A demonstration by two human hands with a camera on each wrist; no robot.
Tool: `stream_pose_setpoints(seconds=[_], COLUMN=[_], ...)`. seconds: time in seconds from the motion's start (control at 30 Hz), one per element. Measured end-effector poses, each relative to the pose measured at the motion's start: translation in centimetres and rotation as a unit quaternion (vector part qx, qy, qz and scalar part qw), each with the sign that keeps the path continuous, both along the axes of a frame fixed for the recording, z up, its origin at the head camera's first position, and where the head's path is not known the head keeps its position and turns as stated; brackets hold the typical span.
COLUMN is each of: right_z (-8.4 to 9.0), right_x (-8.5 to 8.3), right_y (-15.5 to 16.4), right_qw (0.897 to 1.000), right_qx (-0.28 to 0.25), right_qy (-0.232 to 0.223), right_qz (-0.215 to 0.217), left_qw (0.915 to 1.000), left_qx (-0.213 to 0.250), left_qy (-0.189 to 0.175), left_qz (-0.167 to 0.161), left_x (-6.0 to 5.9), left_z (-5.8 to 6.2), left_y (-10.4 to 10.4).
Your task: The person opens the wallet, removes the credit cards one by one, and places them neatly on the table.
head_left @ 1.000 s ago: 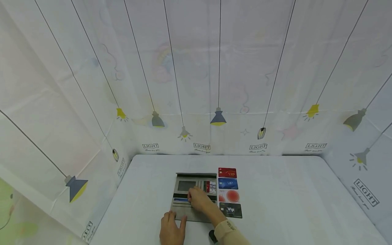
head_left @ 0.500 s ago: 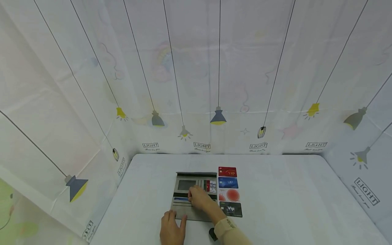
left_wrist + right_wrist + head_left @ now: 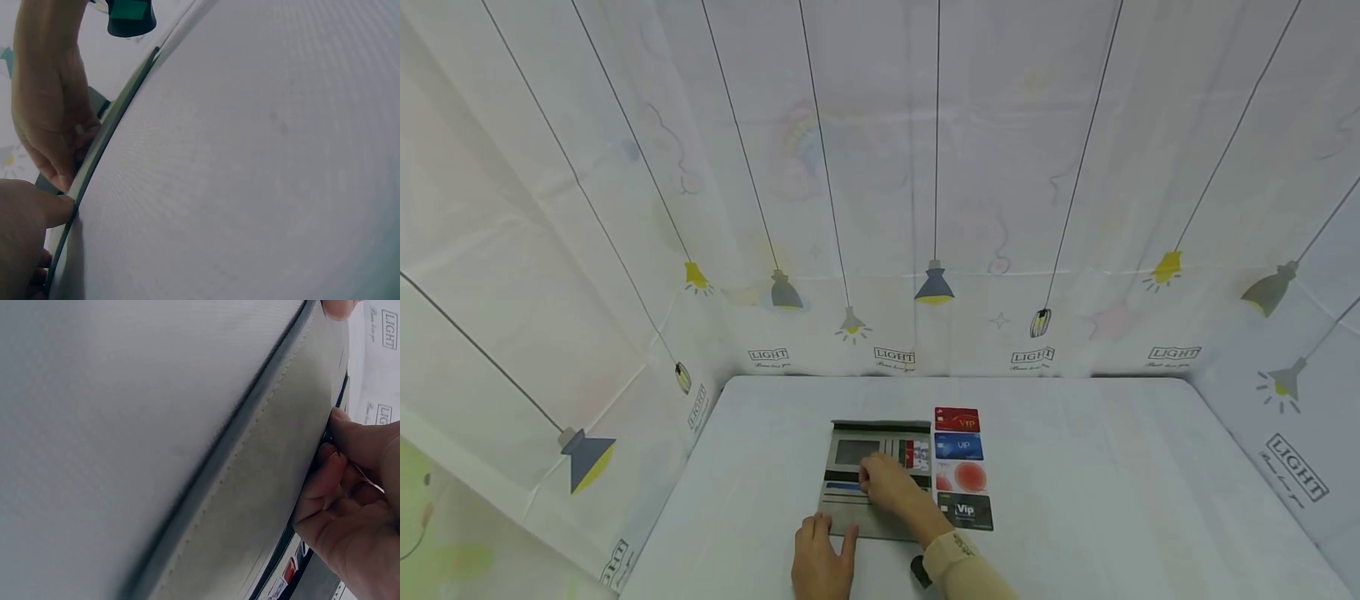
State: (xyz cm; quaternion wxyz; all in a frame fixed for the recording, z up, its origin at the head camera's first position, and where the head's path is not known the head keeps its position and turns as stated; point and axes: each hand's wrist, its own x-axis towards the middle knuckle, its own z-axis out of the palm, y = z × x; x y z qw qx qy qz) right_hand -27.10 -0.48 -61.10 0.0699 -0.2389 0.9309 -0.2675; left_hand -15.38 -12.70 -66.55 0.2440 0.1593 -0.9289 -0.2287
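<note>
Matt, leather-like wallet (image 3: 262, 450) — softly mottled; smooth, plastic-looking cards (image 3: 958, 446); creased, cloth-like backdrop (image 3: 880, 167) — matt.

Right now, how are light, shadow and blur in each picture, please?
Head view: light soft and even, with only VIP readable on the flat red card; left wrist view: a soft shadow along the edge of the grey stitched wallet on the white tabletop; right wrist view: the wallet's dark edge blurs at lower left.
</note>
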Motion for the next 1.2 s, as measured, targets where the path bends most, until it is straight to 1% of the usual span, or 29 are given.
stream_pose_setpoints(seconds=[0.1, 0.33, 0.43, 0.6, 0.77, 0.87, 1.07, 1.2], right_z=[0.2, 0.5, 0.5, 0.2, -0.4, -0.6, -0.5, -0.4], right_x=[-0.1, -0.4, -0.3, -0.1, -0.1, -0.1, 0.1, 0.4], right_y=[0.0, 0.1, 0.0, -0.3, -0.5, -0.6, -0.8, -0.8], right_qw=[1.000, 1.000, 1.000, 0.999, 0.998, 0.998, 0.997, 0.996], right_qx=[-0.002, -0.019, -0.005, 0.029, 0.049, 0.056, 0.065, 0.062], right_qy=[-0.007, -0.023, -0.022, -0.020, -0.004, 0.012, 0.034, 0.052], right_qz=[0.002, 0.005, -0.002, -0.022, -0.024, -0.021, -0.019, -0.021], left_qw=[1.0000, 0.9998, 0.9999, 0.9999, 0.9999, 0.9999, 0.9999, 0.9999], left_qx=[0.001, 0.003, 0.005, 0.008, 0.011, 0.013, 0.011, 0.008], left_qy=[-0.001, 0.016, 0.012, 0.000, -0.009, -0.008, -0.007, 0.006], left_qz=[-0.002, -0.009, -0.007, -0.007, -0.006, -0.004, 0.000, -0.007], left_x=[0.0, -0.1, -0.1, 0.0, 0.0, 0.1, 0.0, 0.1], left_z=[0.0, -0.2, -0.4, -0.2, 0.0, 0.1, 0.1, 0.1], left_y=[0.0, -0.1, 0.0, 0.1, 0.1, 0.1, 0.1, 0.0])
